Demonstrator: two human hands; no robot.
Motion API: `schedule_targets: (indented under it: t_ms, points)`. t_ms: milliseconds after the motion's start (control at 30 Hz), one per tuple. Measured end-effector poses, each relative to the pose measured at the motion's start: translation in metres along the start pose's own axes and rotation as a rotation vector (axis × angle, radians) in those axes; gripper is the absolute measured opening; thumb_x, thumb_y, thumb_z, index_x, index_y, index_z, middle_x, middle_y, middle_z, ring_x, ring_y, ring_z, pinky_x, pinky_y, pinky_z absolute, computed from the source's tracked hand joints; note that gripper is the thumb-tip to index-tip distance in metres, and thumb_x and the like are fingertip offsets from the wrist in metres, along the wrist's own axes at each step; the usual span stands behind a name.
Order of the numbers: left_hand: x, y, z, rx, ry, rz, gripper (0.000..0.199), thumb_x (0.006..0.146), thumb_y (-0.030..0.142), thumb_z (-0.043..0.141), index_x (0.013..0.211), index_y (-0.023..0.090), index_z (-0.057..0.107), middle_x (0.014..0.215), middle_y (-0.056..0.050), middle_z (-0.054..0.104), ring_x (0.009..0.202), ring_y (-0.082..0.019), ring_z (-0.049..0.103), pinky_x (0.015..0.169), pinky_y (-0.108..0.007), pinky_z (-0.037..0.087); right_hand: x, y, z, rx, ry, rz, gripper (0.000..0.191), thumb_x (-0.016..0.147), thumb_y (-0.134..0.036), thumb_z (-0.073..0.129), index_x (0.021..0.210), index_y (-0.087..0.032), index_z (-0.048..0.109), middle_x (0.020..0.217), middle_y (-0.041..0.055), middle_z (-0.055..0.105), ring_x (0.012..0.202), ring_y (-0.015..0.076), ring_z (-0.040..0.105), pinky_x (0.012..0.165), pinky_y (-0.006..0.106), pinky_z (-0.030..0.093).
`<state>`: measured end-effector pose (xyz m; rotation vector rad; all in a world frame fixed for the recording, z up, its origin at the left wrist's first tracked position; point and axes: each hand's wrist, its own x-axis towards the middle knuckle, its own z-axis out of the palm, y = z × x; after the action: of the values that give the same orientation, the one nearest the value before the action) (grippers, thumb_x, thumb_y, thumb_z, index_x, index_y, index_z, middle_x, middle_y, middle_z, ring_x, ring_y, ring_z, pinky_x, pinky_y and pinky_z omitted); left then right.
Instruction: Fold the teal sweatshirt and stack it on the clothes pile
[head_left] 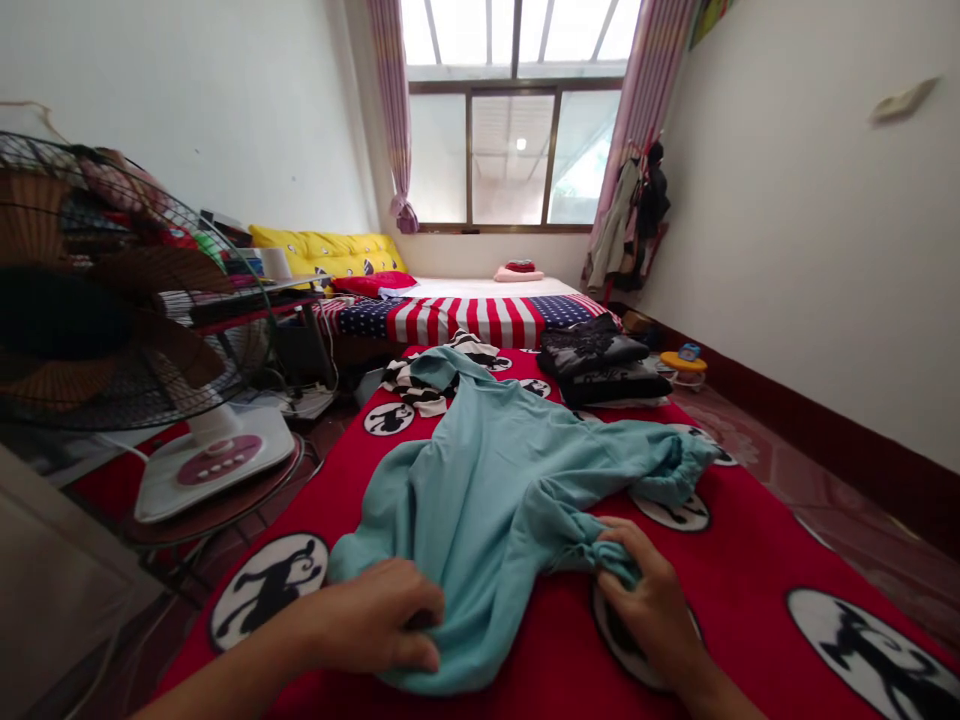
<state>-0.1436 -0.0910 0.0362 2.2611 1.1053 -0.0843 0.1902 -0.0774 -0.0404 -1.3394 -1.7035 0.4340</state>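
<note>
A light teal long-sleeved top [480, 480] lies rumpled and spread over a red cloth [750, 580] with round black-and-white animal prints. At its near edge, my left hand [382, 620] is closed, with the fingers curled and the thumb pinching the fabric. My right hand [645, 590] grips a bunched sleeve end at the near right. The other sleeve stretches out to the right, beyond my right hand. Under the top's far end, a black-and-white striped garment [427, 400] is partly covered.
A stack of folded dark clothes [600, 360] sits at the far right of the red cloth. On the left, a fan [217, 450] stands on a round stool. Behind is a bed with a striped cover [472, 320]. A yellow stool [682, 362] is by the right wall.
</note>
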Motion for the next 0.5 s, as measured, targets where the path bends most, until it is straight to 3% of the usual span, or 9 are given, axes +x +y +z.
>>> schedule_targets:
  t_ms: [67,100,133,167,267,300,333,400,500]
  points:
    - [-0.002,-0.003,-0.006,-0.247,-0.155,0.008,0.028,0.075,0.047,0.067,0.085,0.021,0.070,0.070,0.000,0.065,0.065,-0.017,0.061,0.057,-0.023,0.040,0.005,0.006,-0.002,0.047,0.038,0.080,0.021,0.074,-0.026,0.056,0.094,-0.023,0.060,0.102,0.0047,0.066,0.093,0.0219,0.063,0.083,0.032,0.050]
    - [0.001,-0.009,-0.012,-0.368,-0.178,-0.009,0.032,0.077,0.050,0.065,0.084,0.019,0.069,0.067,0.000,0.065,0.061,-0.016,0.061,0.055,-0.023,0.042,0.007,0.008,-0.002,0.071,0.033,0.109,0.021,0.075,-0.030,0.057,0.095,-0.022,0.060,0.098,0.0044,0.067,0.090,0.0217,0.064,0.082,0.032,0.050]
    - [0.006,-0.019,-0.020,-0.458,-0.128,-0.035,0.036,0.079,0.053,0.061,0.082,0.018,0.069,0.065,0.000,0.064,0.057,-0.016,0.060,0.054,-0.024,0.043,0.009,0.008,-0.002,0.091,0.022,0.130,0.023,0.077,-0.035,0.058,0.096,-0.022,0.060,0.096,0.0042,0.067,0.088,0.0216,0.064,0.080,0.031,0.050]
    - [0.012,-0.031,-0.029,-0.503,0.007,-0.066,0.039,0.081,0.054,0.057,0.081,0.017,0.067,0.063,-0.001,0.063,0.056,-0.016,0.060,0.054,-0.025,0.045,0.011,0.009,-0.002,0.107,0.011,0.143,0.026,0.079,-0.040,0.058,0.096,-0.021,0.060,0.094,0.0042,0.068,0.088,0.0216,0.064,0.079,0.031,0.050]
    - [0.037,-0.071,-0.063,-0.341,0.660,-0.155,0.038,0.083,0.050,0.052,0.090,0.015,0.067,0.079,-0.007,0.069,0.076,-0.021,0.066,0.073,-0.031,0.051,0.012,0.008,0.001,0.124,0.015,0.170,0.032,0.081,-0.051,0.057,0.094,-0.021,0.061,0.092,0.0042,0.069,0.087,0.0218,0.064,0.079,0.030,0.049]
    - [0.047,-0.083,-0.072,-0.240,0.790,-0.191,0.038,0.082,0.046,0.052,0.098,0.014,0.067,0.092,-0.010,0.070,0.090,-0.024,0.066,0.083,-0.035,0.050,0.011,0.007,0.001,0.123,0.023,0.179,0.034,0.080,-0.053,0.058,0.093,-0.022,0.062,0.091,0.0042,0.069,0.086,0.0219,0.064,0.078,0.029,0.049]
    - [0.056,-0.092,-0.080,-0.162,0.844,-0.223,0.041,0.080,0.044,0.054,0.102,0.012,0.066,0.101,-0.013,0.070,0.099,-0.027,0.064,0.089,-0.038,0.048,0.011,0.007,0.002,0.120,0.028,0.184,0.035,0.080,-0.054,0.058,0.092,-0.022,0.062,0.090,0.0041,0.069,0.085,0.0221,0.064,0.077,0.029,0.049]
    - [0.075,-0.103,-0.090,-0.079,0.812,-0.253,0.044,0.075,0.039,0.057,0.105,0.010,0.067,0.109,-0.016,0.069,0.108,-0.032,0.061,0.094,-0.042,0.046,0.011,0.007,0.002,0.116,0.032,0.186,0.035,0.079,-0.055,0.059,0.091,-0.022,0.063,0.089,0.0040,0.070,0.085,0.0225,0.065,0.076,0.029,0.050]
    - [0.102,-0.095,-0.089,-0.035,0.688,-0.203,0.036,0.074,0.034,0.059,0.100,0.012,0.071,0.107,-0.014,0.071,0.104,-0.031,0.063,0.091,-0.039,0.048,0.011,0.006,0.001,0.116,0.026,0.174,0.035,0.079,-0.056,0.059,0.090,-0.023,0.063,0.088,0.0039,0.070,0.083,0.0227,0.065,0.074,0.028,0.051]
